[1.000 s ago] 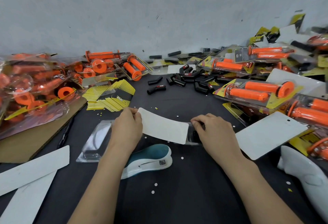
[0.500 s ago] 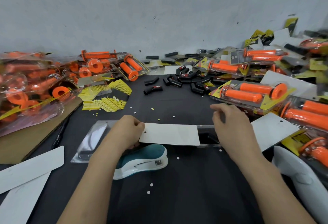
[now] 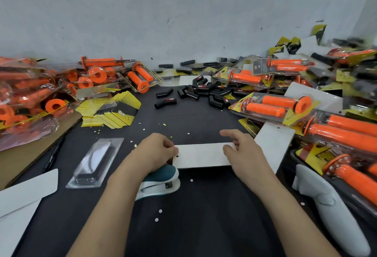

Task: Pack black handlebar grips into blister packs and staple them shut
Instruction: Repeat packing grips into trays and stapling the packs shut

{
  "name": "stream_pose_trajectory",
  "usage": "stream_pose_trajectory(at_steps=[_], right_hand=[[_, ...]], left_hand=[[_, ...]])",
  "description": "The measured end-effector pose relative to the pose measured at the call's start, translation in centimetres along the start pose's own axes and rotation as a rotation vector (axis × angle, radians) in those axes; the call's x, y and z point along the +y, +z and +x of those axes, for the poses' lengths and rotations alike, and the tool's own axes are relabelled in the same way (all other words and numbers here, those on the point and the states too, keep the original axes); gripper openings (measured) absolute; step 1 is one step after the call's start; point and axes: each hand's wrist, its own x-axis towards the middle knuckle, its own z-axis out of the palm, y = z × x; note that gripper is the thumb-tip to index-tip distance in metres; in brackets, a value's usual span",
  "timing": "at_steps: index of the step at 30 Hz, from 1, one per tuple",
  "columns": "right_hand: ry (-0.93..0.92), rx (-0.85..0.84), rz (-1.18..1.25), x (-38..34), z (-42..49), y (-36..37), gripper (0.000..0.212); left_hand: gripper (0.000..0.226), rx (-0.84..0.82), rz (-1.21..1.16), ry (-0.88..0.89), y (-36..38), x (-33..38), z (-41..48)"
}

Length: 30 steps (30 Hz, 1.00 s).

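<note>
A white backing card (image 3: pixel 201 155) is held flat above the dark table, back side up. My left hand (image 3: pixel 156 150) pinches its left end by the punched hole; my right hand (image 3: pixel 243 152) holds its right end with the thumb on top. Whether a blister sits under the card is hidden. A clear blister pack (image 3: pixel 95 162) with something black inside lies on the table to the left, apart from both hands. The teal and white stapler (image 3: pixel 161 181) lies under my left wrist. Loose black grips (image 3: pixel 195 92) are scattered at the back centre.
Packed orange grips pile up at the left (image 3: pixel 40 93) and right (image 3: pixel 285 103). Yellow printed cards (image 3: pixel 110 112) fan out at mid left. White cards lie at the near left (image 3: pixel 26 191) and right (image 3: pixel 273 144). A white handheld device (image 3: pixel 326 201) rests at the near right.
The card has moved right and away from the clear blister pack, which now lies uncovered at the left. My right hand has come back onto the card's right end.
</note>
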Motion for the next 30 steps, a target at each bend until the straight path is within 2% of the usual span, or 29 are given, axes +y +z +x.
stream_pose_trajectory(at_steps=[5,8,10,12,14,16,19,21,24,28,30], right_hand=[[-0.021,-0.053,-0.093,0.0,0.0,0.1,0.042],[-0.163,0.055,-0.184,-0.3,-0.1,0.5,0.036],[-0.287,0.119,-0.247,-1.2,0.0,1.1,0.032],[-0.370,0.020,-0.375,-2.2,0.1,2.1,0.039],[-0.401,-0.191,-0.513,-2.8,0.2,3.3,0.058],[-0.413,-0.331,-0.561,-2.6,0.1,3.9,0.072],[-0.422,-0.392,-0.558,-1.8,0.1,3.4,0.069],[-0.433,-0.394,-0.564,-1.5,0.2,3.0,0.060],[-0.435,-0.371,-0.536,-1.3,0.0,2.8,0.053],[-0.452,-0.333,-0.523,-1.5,-0.3,2.1,0.048],[-0.482,-0.290,-0.551,-2.2,-0.2,1.5,0.053]], left_hand=[[0.020,-0.006,0.005,0.030,0.0,-0.3,0.1],[0.021,0.054,-0.031,0.021,-0.9,-0.7,-0.4],[0.031,0.056,-0.071,0.022,-1.9,-1.1,-1.1],[0.043,0.003,-0.019,0.048,-2.5,-1.3,-2.2],[0.050,-0.060,0.080,0.093,-2.6,-1.4,-3.5],[0.053,-0.170,0.082,0.146,-2.5,-1.5,-4.9],[0.041,-0.267,0.049,0.197,-2.8,-2.4,-6.1],[0.031,-0.266,0.058,0.207,-3.2,-3.0,-6.3],[0.027,-0.241,0.055,0.213,-3.4,-3.5,-6.3],[0.027,-0.109,0.152,0.155,-3.9,-4.0,-5.9],[0.031,-0.046,0.165,0.182,-3.7,-3.8,-5.7]])
